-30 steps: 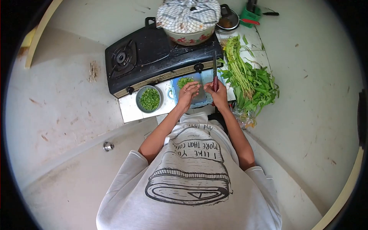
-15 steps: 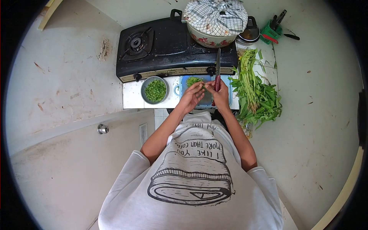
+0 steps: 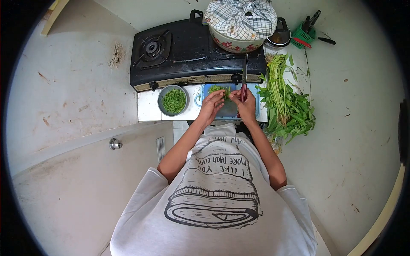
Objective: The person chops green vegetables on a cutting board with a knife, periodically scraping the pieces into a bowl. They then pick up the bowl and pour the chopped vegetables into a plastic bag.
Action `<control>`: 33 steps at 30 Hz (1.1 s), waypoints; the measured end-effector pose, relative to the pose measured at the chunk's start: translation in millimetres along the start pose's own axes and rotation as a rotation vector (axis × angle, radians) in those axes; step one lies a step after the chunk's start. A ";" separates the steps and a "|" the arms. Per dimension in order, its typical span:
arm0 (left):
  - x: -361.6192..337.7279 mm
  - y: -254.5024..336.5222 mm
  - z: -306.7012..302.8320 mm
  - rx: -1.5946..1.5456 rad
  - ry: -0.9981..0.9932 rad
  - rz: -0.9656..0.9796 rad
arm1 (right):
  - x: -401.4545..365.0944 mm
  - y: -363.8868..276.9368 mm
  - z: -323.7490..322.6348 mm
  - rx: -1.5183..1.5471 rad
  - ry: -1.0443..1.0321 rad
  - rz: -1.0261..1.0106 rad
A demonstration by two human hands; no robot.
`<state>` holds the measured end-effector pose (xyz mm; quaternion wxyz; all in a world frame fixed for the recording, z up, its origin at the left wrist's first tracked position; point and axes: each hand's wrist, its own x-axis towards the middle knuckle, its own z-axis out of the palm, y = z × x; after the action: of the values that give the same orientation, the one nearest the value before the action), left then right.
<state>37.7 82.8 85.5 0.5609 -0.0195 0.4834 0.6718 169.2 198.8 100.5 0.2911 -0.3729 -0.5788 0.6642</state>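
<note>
Fingers of the right hand wrap around a maroon-handled kitchen knife, its blade pointing away from the person, while those of the left hand curl loosely near chopped greens on a blue cutting board; whether they pinch a piece cannot be told. The board lies near the front edge of a white tiled counter, a narrow bare strip separating it from a gray bowl on its left. Leafy stalks crowd its right side, and a black two-burner stove sits just behind.
</note>
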 end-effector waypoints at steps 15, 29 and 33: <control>6.2 -6.5 7.1 0.094 -0.085 0.047 | -0.5 -5.6 1.4 -0.160 0.015 -0.052; 1.4 -6.2 11.6 0.135 -0.044 0.196 | -0.8 0.9 3.2 -0.154 0.043 -0.062; -3.1 -2.9 14.2 0.125 -0.040 0.161 | -3.5 -4.9 3.4 -0.215 0.046 -0.071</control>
<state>48.4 89.8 93.0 0.5149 0.0677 0.5130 0.6835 168.1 194.8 106.0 0.2859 -0.3964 -0.6526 0.5790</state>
